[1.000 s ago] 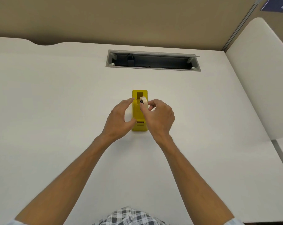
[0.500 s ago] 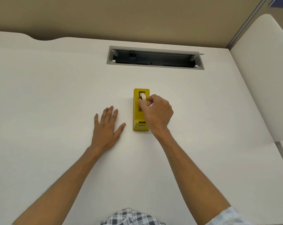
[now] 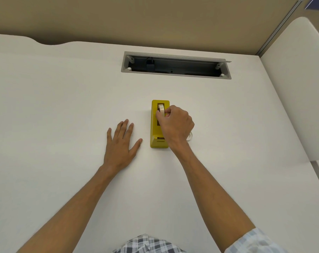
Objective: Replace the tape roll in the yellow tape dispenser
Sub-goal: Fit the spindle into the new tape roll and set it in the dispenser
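Observation:
The yellow tape dispenser (image 3: 156, 132) stands lengthwise on the white desk (image 3: 63, 106), its cutter end toward me. My right hand (image 3: 175, 125) pinches a cream tape roll (image 3: 161, 109) on edge over the dispenser's dark slot; how deep it sits is hidden by my fingers. My left hand (image 3: 121, 143) lies flat on the desk left of the dispenser, fingers spread, holding nothing. A second pale tape roll (image 3: 189, 136) peeks out from behind my right hand, right of the dispenser.
An open grey cable tray (image 3: 175, 65) is recessed in the desk beyond the dispenser. A beige partition wall (image 3: 155, 21) rises behind the desk, and a white side panel (image 3: 297, 88) bounds the right.
My left hand let go of the dispenser and came to rest flat on the desk. My right hand has carried the cream roll toward the dispenser's far end, over the slot.

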Tool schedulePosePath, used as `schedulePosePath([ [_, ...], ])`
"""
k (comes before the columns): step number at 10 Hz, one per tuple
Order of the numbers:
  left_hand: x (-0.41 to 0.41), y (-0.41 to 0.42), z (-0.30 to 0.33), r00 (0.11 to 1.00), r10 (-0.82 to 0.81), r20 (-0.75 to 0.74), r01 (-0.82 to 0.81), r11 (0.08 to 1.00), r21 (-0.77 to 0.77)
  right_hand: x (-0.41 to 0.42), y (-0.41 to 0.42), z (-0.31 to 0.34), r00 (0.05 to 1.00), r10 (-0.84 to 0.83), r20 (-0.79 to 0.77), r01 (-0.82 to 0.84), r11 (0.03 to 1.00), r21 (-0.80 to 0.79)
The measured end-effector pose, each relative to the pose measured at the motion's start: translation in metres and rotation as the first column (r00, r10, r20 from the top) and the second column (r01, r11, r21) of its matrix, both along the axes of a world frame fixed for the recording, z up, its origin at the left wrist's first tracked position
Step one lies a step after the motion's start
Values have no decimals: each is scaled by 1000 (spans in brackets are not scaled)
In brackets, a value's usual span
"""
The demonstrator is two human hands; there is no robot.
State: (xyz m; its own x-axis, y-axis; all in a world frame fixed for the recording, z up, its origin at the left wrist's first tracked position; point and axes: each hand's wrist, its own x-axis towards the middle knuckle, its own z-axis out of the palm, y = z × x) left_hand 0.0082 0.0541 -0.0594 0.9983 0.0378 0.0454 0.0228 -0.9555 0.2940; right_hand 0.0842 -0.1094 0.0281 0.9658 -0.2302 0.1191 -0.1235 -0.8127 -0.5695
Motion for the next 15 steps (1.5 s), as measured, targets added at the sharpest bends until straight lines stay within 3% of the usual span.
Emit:
schedulePosePath([
  [3, -1, 0, -1, 1000, 6, 17, -6, 1000, -13, 13, 4, 6, 994, 12, -106, -20, 996, -83],
  [7, 0, 0, -3, 1000, 7, 28, -6, 1000, -5, 11, -2, 4, 996, 29, -82, -36, 995, -89],
  [9, -1, 0, -2, 999, 12, 32, -11, 1000, -8, 8, -8, 1, 969, 246, 29, -243, 967, -77],
  [11, 0, 0, -2, 999, 12, 34, -12, 1000, -6, 8, -13, -3, 929, 369, -25, -368, 917, -156],
  [15, 0, 0, -4, 999, 12, 46, -11, 1000, -24, 8, -16, 0, 925, 376, -55, -380, 915, -137],
])
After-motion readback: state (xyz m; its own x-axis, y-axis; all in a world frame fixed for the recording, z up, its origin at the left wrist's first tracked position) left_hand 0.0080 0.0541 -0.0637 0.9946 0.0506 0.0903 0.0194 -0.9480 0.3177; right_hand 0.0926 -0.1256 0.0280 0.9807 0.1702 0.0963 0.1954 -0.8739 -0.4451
